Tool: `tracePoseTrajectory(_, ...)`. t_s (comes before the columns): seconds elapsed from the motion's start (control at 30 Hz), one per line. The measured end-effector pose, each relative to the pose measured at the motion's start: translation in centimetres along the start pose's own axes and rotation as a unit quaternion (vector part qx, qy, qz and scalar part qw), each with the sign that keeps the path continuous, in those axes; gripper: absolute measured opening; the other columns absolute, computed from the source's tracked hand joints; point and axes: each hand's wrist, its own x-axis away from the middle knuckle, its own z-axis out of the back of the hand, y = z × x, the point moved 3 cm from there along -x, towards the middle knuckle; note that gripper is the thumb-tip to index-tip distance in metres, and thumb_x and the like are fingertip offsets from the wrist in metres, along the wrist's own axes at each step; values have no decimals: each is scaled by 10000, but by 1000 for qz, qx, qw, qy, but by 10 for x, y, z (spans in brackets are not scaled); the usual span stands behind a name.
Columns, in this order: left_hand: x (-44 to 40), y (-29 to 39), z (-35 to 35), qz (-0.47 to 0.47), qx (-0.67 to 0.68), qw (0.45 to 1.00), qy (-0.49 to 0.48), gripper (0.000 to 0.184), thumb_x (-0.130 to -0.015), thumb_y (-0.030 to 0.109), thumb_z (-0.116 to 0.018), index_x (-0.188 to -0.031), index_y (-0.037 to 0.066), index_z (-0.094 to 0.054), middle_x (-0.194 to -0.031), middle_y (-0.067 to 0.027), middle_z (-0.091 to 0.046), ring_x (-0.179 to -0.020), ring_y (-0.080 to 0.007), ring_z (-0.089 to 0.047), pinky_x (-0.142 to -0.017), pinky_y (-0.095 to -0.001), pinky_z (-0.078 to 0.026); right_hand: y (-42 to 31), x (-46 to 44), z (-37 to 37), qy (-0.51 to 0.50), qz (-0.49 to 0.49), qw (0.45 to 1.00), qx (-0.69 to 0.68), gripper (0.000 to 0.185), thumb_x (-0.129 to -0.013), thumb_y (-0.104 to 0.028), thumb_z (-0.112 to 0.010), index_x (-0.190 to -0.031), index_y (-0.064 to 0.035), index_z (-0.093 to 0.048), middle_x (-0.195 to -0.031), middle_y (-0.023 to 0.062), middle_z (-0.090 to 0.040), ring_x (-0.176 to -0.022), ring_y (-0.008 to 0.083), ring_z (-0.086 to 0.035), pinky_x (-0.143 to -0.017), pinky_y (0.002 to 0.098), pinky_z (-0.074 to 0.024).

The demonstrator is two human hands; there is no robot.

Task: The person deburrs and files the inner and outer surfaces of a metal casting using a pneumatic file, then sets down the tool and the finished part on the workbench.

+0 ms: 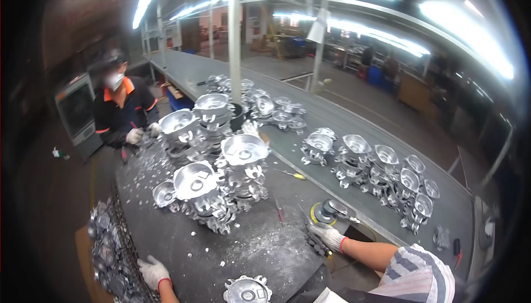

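Note:
My left hand [153,272], in a white glove with a red cuff, is at the left edge of the dark work table [260,192]. Its fingers are apart, with nothing seen in them. Beside it is a pile of metal castings [108,253]. My right hand [329,237], gloved alike, is closed around a dark hand tool [315,243] with a thin front end; its exact kind is unclear. Just beyond that hand stands a round sander with a yellow rim [325,213]. A single silver casting [248,290] lies flat in front of me.
Stacked castings [210,192] rise mid-table amid metal scraps. More castings [387,164] stand on the green conveyor [343,131]. A red-handled tool [279,211] and a yellow-handled one [296,175] lie nearby. A co-worker [121,104] works at the far left. A post [235,37] stands beyond.

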Motion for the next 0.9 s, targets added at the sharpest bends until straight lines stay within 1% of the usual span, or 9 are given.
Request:
tracePoseTrajectory(0.13,-8,-8,-13,-13,-1,1000,13,589,-1026,495,-429,-1474,112,-440,-1230,-216,-653,-1069,-417,-678,-886,-520,-560,1,0,0,-31,-87,995,-24,366,-1023,-439,-565,-1140,-93,-579,-769,27,-632,-485,130,-587,-389,285,-483)
tracePoseTrajectory(0.33,-8,-7,-12,-13,3,1000,11,598,-1027,491,-429,-1476,96,-439,-1205,-227,-657,-1051,-423,-682,-888,-523,-557,4,-2,2,-24,-87,996,-24,398,-998,-479,-613,-1171,-121,-586,-806,9,-660,-485,120,-600,-384,286,-496)
tracePoseTrajectory(0.43,-9,-6,-11,-15,4,1000,3,600,-1021,485,-445,-1470,87,-453,-1253,-239,-645,-1084,-428,-673,-904,-529,-550,-3,4,0,-29,-100,994,-28,380,-1013,-435,-588,-1173,-91,-565,-793,28,-635,-522,136,-606,-405,293,-496)
tracePoseTrajectory(0.53,-6,-3,-7,-23,22,999,4,624,-1011,482,-462,-1463,52,-463,-1304,-264,-625,-1121,-431,-660,-935,-525,-537,20,-13,8,-23,-40,997,-65,395,-1004,-422,-607,-1194,-78,-566,-809,35,-637,-579,149,-622,-427,303,-505)
tracePoseTrajectory(0.57,-13,-10,-20,-48,56,997,38,640,-1000,473,-480,-1448,17,-478,-1332,-280,-609,-1161,-429,-641,-973,-512,-520,33,-27,16,-7,-10,1000,-19,401,-995,-397,-630,-1201,-58,-570,-814,45,-635,-620,169,-631,-442,318,-513)
tracePoseTrajectory(0.63,2,-1,3,-30,62,998,7,644,-982,467,-493,-1434,7,-494,-1324,-282,-611,-1165,-431,-634,-995,-496,-509,15,-11,9,-33,-49,992,-107,385,-993,-382,-641,-1171,-50,-561,-796,61,-632,-595,190,-623,-436,340,-512)
tracePoseTrajectory(0.7,0,0,2,-19,18,1000,9,625,-981,493,-485,-1413,42,-508,-1234,-270,-649,-1095,-434,-666,-934,-519,-537,8,-8,7,-44,-100,988,-110,363,-990,-371,-651,-1154,-66,-543,-775,76,-630,-555,202,-612,-425,355,-506)
tracePoseTrajectory(0.73,-3,0,-1,-10,7,1000,4,605,-983,506,-476,-1399,68,-504,-1190,-253,-661,-1070,-436,-675,-898,-534,-547,12,-10,8,-38,-86,988,-125,366,-992,-400,-640,-1145,-87,-526,-766,86,-632,-514,213,-599,-413,363,-500)
tracePoseTrajectory(0.9,-5,-3,-6,-9,-3,1000,15,587,-997,513,-457,-1404,91,-467,-1174,-233,-665,-1032,-424,-689,-854,-536,-559,14,-13,12,-30,-103,988,-115,339,-995,-400,-623,-1168,-128,-518,-763,85,-634,-506,227,-602,-413,374,-498)
